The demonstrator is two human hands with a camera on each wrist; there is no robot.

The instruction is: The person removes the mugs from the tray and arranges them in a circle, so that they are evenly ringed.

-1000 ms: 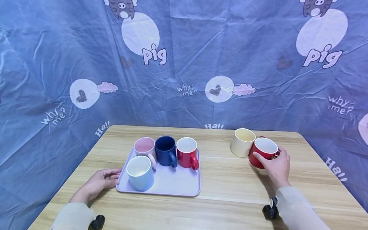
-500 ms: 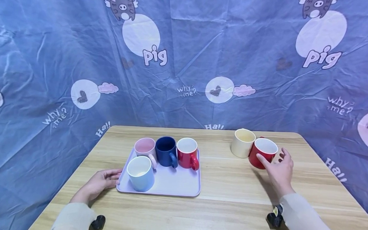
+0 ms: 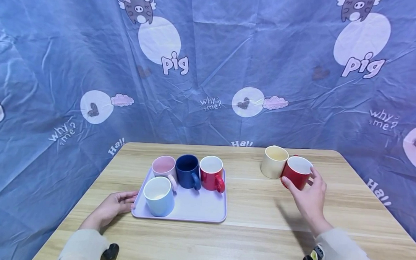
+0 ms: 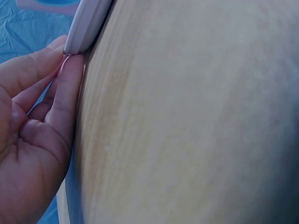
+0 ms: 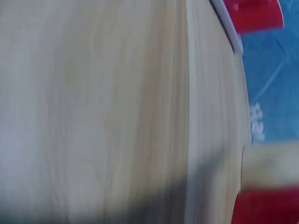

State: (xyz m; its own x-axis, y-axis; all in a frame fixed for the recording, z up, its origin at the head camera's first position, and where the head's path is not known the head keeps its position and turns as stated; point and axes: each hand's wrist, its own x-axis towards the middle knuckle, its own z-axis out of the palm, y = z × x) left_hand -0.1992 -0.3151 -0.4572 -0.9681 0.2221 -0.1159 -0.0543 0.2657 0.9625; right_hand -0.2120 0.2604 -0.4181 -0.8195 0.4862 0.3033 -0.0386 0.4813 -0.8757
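On the right of the table, my right hand (image 3: 310, 196) grips a red mug (image 3: 295, 177) with a white inside, thumb at its front left and fingers round its right side. A cream mug (image 3: 272, 166) stands right against it on the left. My left hand (image 3: 110, 209) pinches the front left corner of a pale lilac tray (image 3: 198, 212); in the left wrist view the thumb and a finger meet at the tray edge (image 4: 86, 28). The right wrist view shows only part of the red mug (image 5: 268, 207) and not the hand.
On the tray, a pink mug (image 3: 163, 164), a navy mug (image 3: 187, 171) and another red mug (image 3: 211, 174) stand along the back. A pale blue mug (image 3: 159, 197) stands at the front left. A blue printed curtain (image 3: 210, 69) hangs behind the wooden table (image 3: 204, 244).
My right hand loosened with its fingers spread off the red mug, then closed round it again. The mug has shifted slightly left and up. My left hand and the tray stay put.
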